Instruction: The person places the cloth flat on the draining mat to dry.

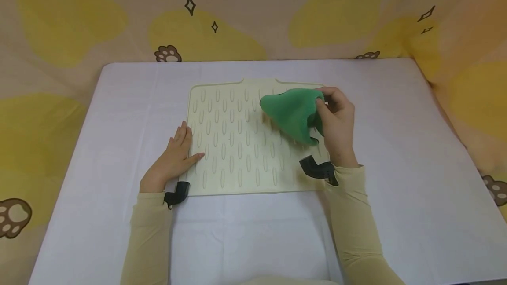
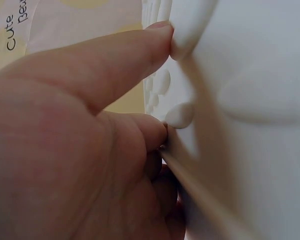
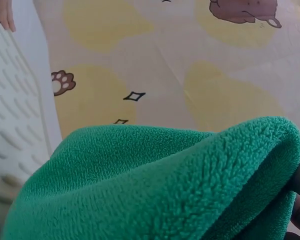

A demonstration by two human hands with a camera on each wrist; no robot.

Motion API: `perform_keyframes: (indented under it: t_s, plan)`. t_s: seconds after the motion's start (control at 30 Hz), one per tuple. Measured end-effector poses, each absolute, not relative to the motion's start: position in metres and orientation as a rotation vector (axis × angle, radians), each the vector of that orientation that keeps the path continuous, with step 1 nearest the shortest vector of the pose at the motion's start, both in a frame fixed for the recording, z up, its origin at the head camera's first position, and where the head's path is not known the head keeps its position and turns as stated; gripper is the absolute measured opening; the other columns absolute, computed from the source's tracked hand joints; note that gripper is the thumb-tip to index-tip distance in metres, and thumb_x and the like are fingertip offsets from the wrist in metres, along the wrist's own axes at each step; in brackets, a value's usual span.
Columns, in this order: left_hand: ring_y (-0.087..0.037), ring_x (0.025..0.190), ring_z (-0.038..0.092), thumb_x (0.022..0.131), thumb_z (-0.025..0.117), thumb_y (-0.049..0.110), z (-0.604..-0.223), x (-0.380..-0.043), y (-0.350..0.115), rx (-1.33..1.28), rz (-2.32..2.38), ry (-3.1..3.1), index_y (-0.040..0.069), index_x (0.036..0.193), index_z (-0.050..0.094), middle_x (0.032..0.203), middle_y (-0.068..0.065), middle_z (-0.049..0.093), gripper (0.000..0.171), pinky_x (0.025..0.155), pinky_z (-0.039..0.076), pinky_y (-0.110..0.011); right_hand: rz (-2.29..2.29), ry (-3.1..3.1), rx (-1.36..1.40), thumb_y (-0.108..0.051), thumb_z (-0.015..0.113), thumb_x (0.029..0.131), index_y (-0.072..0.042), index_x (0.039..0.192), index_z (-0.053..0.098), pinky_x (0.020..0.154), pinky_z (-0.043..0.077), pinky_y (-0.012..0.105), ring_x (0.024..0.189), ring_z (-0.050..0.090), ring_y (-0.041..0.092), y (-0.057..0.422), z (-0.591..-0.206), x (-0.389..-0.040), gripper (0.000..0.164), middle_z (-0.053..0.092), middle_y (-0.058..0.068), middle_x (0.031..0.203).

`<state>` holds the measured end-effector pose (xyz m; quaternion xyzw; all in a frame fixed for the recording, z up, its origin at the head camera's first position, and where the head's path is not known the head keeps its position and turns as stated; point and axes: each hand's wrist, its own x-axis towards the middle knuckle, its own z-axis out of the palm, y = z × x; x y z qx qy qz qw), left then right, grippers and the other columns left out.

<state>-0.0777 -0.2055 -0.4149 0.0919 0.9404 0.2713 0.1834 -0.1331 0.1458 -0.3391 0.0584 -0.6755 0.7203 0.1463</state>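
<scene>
A pale cream mat with rows of raised oval ridges lies flat on the table. Over its right part hangs a folded green terry cloth, its plush pile plain in the right wrist view. My right hand pinches the cloth by its right edge between thumb and fingers. On the mat's left edge rests my left hand, fingers straight and thumb spread over the ridges. The left wrist view has the left thumb touching a ridge, with the other fingers along the mat's edge.
The table has a white cover, with a patterned fabric backdrop behind its far edge and along both sides. A notched handle cutout shows at the mat's far side. Black wrist cameras sit at both cuffs.
</scene>
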Motion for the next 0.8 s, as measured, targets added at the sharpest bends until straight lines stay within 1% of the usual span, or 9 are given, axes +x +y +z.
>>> perform_keyframes:
  t_s: [0.3,0.53,0.67,0.8]
  plan:
    - [-0.037,0.139,-0.016,0.097,0.052,0.029,-0.415,-0.077,-0.205,0.245,0.779,2.654,-0.015,0.142,-0.003,0.151,-0.023,-0.019,0.084,0.111,-0.004,-0.054,2.145,-1.914,0.240,0.003,0.053,0.093,-0.006,0.097,0.067,0.074,0.047,0.027,0.082,0.057,0.018,0.134,-0.340,-0.128,0.017,0.060,0.007,0.094]
    - [-0.036,0.139,-0.015,0.097,0.051,0.030,-0.415,-0.077,-0.205,0.242,0.778,2.653,-0.014,0.143,-0.003,0.151,-0.022,-0.019,0.084,0.111,-0.004,-0.053,2.093,-2.203,0.333,0.000,0.054,0.094,0.004,0.104,0.062,0.073,0.048,0.031,0.081,0.059,0.018,0.112,-0.359,-0.128,0.014,0.062,0.004,0.096]
    - [-0.036,0.139,-0.015,0.098,0.050,0.031,-0.414,-0.076,-0.206,0.241,0.779,2.646,-0.013,0.143,-0.003,0.152,-0.021,-0.020,0.083,0.111,-0.004,-0.053,2.080,-2.415,0.386,-0.001,0.058,0.092,0.004,0.106,0.063,0.072,0.049,0.031,0.079,0.060,0.018,0.102,-0.373,-0.130,0.015,0.062,0.008,0.098]
    - [-0.036,0.140,-0.015,0.098,0.050,0.032,-0.412,-0.076,-0.206,0.241,0.783,2.645,-0.013,0.144,-0.004,0.152,-0.021,-0.020,0.084,0.111,-0.004,-0.053,2.083,-2.503,0.466,0.000,0.060,0.091,0.005,0.105,0.063,0.074,0.048,0.030,0.082,0.059,0.020,0.097,-0.383,-0.132,0.015,0.062,0.014,0.100]
